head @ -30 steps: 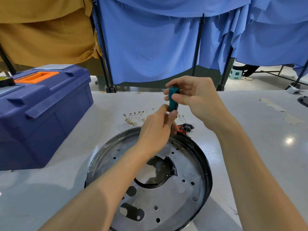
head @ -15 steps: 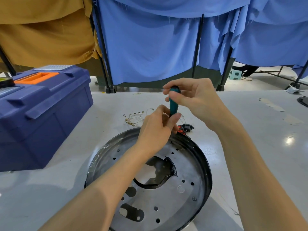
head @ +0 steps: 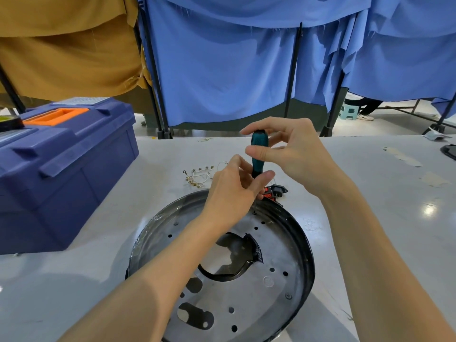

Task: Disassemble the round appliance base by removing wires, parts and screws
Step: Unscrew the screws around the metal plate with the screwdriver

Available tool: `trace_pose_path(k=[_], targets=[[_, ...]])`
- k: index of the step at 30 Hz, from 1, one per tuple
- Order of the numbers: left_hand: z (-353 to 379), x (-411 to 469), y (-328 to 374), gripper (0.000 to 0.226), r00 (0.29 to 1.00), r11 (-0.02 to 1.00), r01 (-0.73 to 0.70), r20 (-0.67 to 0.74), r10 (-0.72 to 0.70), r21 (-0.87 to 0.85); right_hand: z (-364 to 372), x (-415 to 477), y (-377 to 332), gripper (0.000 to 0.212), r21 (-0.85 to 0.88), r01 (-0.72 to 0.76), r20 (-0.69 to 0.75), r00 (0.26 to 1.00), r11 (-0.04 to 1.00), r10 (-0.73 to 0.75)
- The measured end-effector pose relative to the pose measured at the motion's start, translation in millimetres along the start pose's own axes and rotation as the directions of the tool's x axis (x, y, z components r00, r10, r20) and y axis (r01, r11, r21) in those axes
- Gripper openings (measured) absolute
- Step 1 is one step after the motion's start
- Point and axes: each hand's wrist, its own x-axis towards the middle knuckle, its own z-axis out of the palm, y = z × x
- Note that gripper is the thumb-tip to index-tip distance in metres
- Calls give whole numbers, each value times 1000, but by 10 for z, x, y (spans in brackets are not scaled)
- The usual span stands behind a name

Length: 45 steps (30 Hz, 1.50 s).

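Blue curtains hang behind the pale surface, where the round appliance base lies flat near its front edge. Fingers of the right hand pinch the upright teal screwdriver at its handle; the left hand pinches its lower end, tip seemingly at a screw by the base's far rim. A blue toolbox sits left

Left hand low, right hand above (fingertips pinching), both gripping screwdriver, forearms converging

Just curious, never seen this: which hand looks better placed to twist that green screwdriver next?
Likely the right. The right hand pinches the screwdriver handle near its top; the left hand steadies its lower end.
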Motion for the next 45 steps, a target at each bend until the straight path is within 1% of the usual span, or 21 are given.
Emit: trace_pose_path(k=[3, 5, 7, 9, 10, 12, 14, 17, 19, 21, 23, 24, 26, 28, 31, 33, 36, 38, 40, 42, 45], targets=[[2, -1, 9, 25, 999, 1000, -28, 24, 28, -11, -3, 12, 4, 36, 35, -13, -27, 1000, 999, 14], [4, 6, 3, 23, 997, 998, -54, 51, 55, -18, -2, 16, 8, 33, 77, -16, 9, 1000, 997, 15], [6, 5, -5, 19, 997, 998, -50, 59, 51, -27, 8, 21, 9, 28, 81, -19, 32, 999, 997, 16], [7, 1, -13, 18, 998, 999, -30, 49, 31, -31, 30, 19, -1, 18, 39, 0, 44, 999, 999, -2], [7, -3, -12, 20, 999, 999, -21, 43, 22, -35, 39, 16, -2, 18, 11, 8, 42, 999, 1000, -9], [4, -7, -5, 26, 999, 999, -15, 34, 16, -36, 44, 13, 5, 19, -8, 13, 14, 1000, 1000, -13], [4, -4, -2, 26, 999, 999, -27, 34, 28, -29, 23, 16, 10, 26, -6, 7, -16, 1000, 1000, -7], [14, 5, -7, 24, 997, 999, -41, 58, 42, -19, -14, 24, 8, 31, 57, -16, 2, 1000, 998, 16], [13, 9, -13, 20, 998, 999, -27, 56, 29, -28, -4, 23, 3, 24, 73, -18, 22, 1000, 997, 16], [7, 9, -15, 23, 999, 999, -11, 31, 12, -39, 32, 13, -3, 14, 29, 0, 36, 999, 1000, -1], [2, 1, -8, 30, 1000, 1000, -6, 11, 6, -30, 56, 7, 2, 18, -5, 13, 25, 1000, 1000, -13], [1, -1, -4, 30, 1000, 1000, -11, 8, 11, -27, 62, 10, 8, 19, -10, 15, 7, 1000, 1000, -15], [4, 4, 2, 23, 999, 999, -34, 11, 34, -25, 46, 16, 15, 26, -18, 1, -24, 1000, 1000, -1], [10, 17, 4, 18, 998, 999, -50, 29, 50, -17, 18, 24, 18, 32, 16, -17, -27, 999, 1000, 17], [8, 26, -13, 12, 999, 999, -25, 33, 26, -30, 11, 16, -4, 25, 76, -21, 9, 1000, 997, 20], [5, 17, -15, 19, 1000, 1000, -11, 7, 11, -26, 32, 5, -22, 15, 37, -4, 19, 1000, 999, 4], [-2, 3, -7, 28, 1000, 1000, -13, -17, 13, -12, 44, 0, -12, 21, 11, 0, -8, 1000, 1000, 0], [1, 5, 1, 22, 1000, 999, -30, -2, 30, -11, 23, 10, -1, 29, 15, -15, -35, 999, 1000, 16], [8, 8, 9, 17, 999, 999, -41, 32, 41, -10, 5, 15, 9, 32, 43, -28, -24, 999, 999, 29], [13, 11, 3, 19, 998, 999, -35, 50, 35, -5, 14, 16, 13, 28, 61, -29, 4, 1000, 998, 28], [5, 6, 3, 19, 1000, 1000, -11, 26, 12, -13, 35, 8, 7, 20, 24, -24, 19, 1000, 999, 23]])
